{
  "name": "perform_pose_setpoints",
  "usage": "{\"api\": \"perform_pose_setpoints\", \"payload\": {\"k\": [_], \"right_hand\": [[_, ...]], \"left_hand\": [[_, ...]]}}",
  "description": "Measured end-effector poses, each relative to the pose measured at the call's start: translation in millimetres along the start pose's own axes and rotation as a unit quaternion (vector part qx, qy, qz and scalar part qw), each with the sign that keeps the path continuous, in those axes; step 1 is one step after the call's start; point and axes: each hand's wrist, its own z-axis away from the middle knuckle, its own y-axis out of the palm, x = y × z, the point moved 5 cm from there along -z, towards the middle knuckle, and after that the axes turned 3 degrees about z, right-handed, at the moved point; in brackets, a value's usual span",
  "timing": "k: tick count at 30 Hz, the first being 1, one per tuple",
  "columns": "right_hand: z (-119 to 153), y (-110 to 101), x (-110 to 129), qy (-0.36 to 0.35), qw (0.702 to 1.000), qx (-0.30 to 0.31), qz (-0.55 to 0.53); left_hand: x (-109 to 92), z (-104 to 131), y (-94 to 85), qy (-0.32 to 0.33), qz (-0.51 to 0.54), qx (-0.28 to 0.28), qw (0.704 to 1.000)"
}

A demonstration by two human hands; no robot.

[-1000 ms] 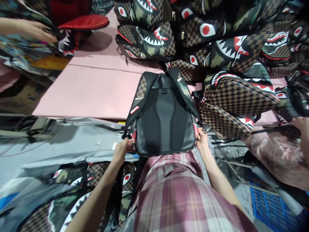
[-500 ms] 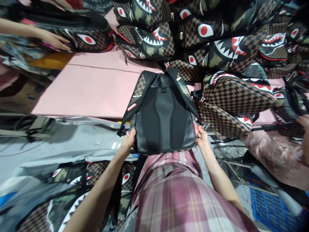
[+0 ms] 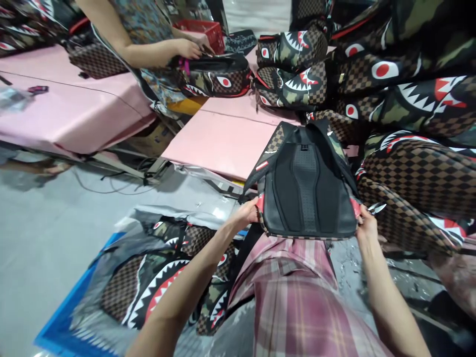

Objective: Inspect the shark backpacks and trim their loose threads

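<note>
Between my hands is a black backpack (image 3: pixel 308 186), its padded back panel and shoulder straps facing me. My left hand (image 3: pixel 248 212) grips its lower left corner by a red tab. At the lower right corner, my right hand (image 3: pixel 367 223) is closed on the bag's other red tab side. A small pair of silver thread snips (image 3: pixel 377 208) sticks out from the right hand. The backpack's top leans toward the pink table (image 3: pixel 226 139), while its bottom edge is over my plaid apron.
Shark-print backpacks (image 3: pixel 412 99) are piled on the right of the table. Several more lie in a plastic-lined blue crate (image 3: pixel 70 302) at my lower left. Across the table a co-worker's hand (image 3: pixel 189 48) works on another backpack (image 3: pixel 223 82). A second pink table (image 3: pixel 82 109) stands left.
My view has swung left, so the backpack and table appear further right. Both hands still hold the backpack by its lower corners. The co-worker's hand has moved onto the top of the other bag.
</note>
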Motion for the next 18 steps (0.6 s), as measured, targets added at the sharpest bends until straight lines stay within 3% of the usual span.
{"api": "perform_pose_setpoints", "payload": {"k": [5, 13, 18], "right_hand": [[1.4, 2.0, 0.2, -0.001, 1.000, 0.006, 0.013], [10.8, 12.4, 3.8, -0.015, 0.996, 0.036, 0.077], [12.6, 9.3, 3.5, -0.033, 0.994, -0.017, 0.106]], "left_hand": [[5.2, -4.0, -10.0, -0.026, 0.016, -0.015, 0.999], [6.6, -1.7, -12.7, -0.010, 0.006, -0.040, 0.999], [10.2, -1.8, -16.6, -0.013, -0.032, -0.044, 0.998]]}}
